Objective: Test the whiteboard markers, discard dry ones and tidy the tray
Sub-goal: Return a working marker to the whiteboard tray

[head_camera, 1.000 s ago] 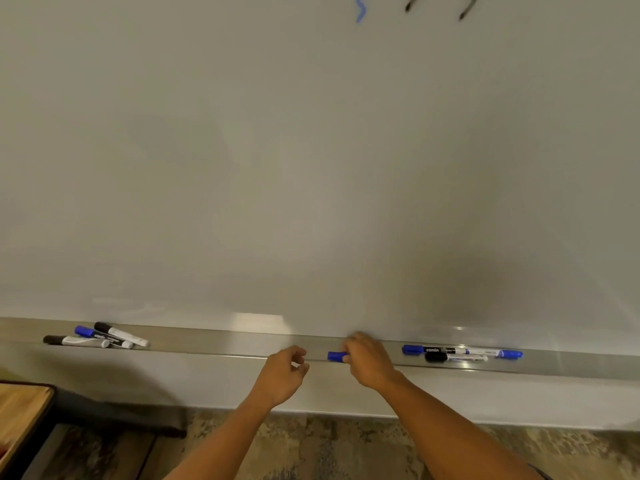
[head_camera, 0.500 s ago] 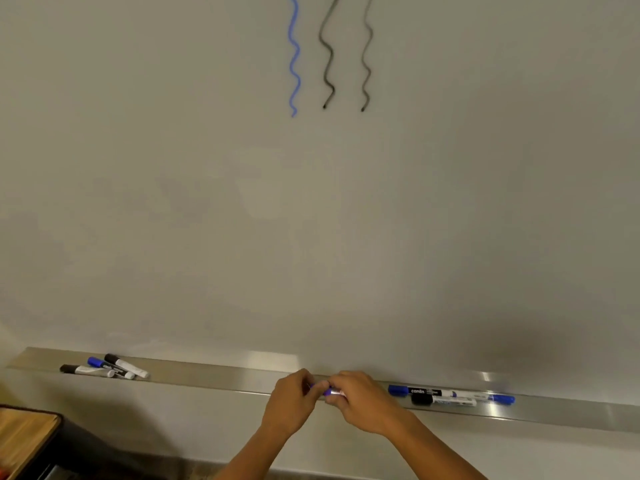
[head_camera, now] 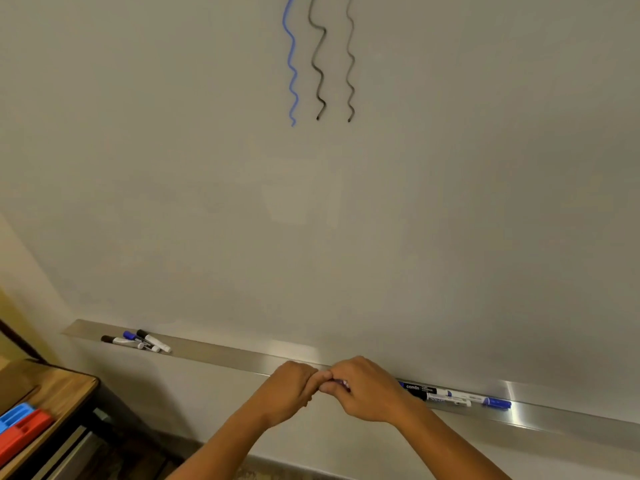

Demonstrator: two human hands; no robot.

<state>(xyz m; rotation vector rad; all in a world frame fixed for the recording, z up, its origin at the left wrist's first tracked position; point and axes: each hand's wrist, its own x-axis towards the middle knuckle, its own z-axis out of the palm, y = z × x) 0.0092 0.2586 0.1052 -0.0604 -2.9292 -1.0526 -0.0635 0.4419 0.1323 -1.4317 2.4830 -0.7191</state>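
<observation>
A brushed-metal tray (head_camera: 221,355) runs along the foot of the glossy whiteboard (head_camera: 173,168). Just in front of the tray's middle, the left hand (head_camera: 289,393) and right hand (head_camera: 369,389) meet, fingers curled, pinching a slim, mostly hidden blue marker (head_camera: 341,384) between them.

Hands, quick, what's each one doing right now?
Left hand: fingers curled, pinching one end of the marker.
Right hand: curled round the same marker, which is mostly hidden.
</observation>
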